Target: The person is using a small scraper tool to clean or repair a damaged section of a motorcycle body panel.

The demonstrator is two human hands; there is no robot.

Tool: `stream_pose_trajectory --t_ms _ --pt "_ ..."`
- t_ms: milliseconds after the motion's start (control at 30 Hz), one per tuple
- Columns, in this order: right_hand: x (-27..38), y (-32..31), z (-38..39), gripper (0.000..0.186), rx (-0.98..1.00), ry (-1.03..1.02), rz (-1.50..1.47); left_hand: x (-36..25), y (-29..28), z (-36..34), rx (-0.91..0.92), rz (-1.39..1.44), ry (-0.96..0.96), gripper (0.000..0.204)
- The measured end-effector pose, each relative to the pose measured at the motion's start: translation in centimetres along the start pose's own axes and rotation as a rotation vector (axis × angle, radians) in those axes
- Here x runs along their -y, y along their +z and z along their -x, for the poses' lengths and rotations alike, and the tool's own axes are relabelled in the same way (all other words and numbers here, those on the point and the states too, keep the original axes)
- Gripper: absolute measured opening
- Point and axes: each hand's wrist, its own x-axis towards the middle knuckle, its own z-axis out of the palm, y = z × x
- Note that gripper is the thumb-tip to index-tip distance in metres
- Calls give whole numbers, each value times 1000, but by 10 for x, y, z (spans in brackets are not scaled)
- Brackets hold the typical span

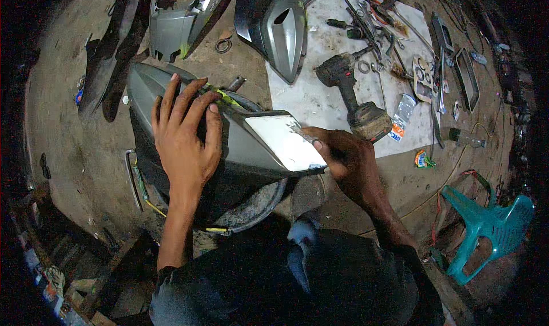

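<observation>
Two bare hands work on a grey scooter body panel that lies across a round dark basin on the dirt floor. Its long axis runs from the upper left down to the lower right, the narrow end pointing up-left; a pale rectangular patch sits at its right end. The left hand lies flat on the panel's upper part, fingers spread wide, gripping nothing. The right hand is curled at the panel's right edge, thumb pressed against the pale patch; whether it holds a small tool cannot be told.

Beyond the panel, a white sheet on the floor carries a cordless drill, a scatter of hand tools near its far edge, and a small clear packet with an orange-and-blue end at its right side. Another grey panel overlaps the sheet's far left corner. A green crumpled wrapper lies just off the sheet, and a teal plastic chair lies tipped at the right.
</observation>
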Motion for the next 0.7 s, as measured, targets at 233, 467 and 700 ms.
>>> stream_pose_trajectory --t_ms 233,467,700 --pt "1 2 4 30 -11 12 65 2 -2 -2 -11 -26 -7 23" --pt "7 0 6 33 6 115 58 -1 2 -4 -3 -39 -16 23" --pt "11 3 1 34 28 136 -4 0 -1 -3 -1 -61 -14 22"
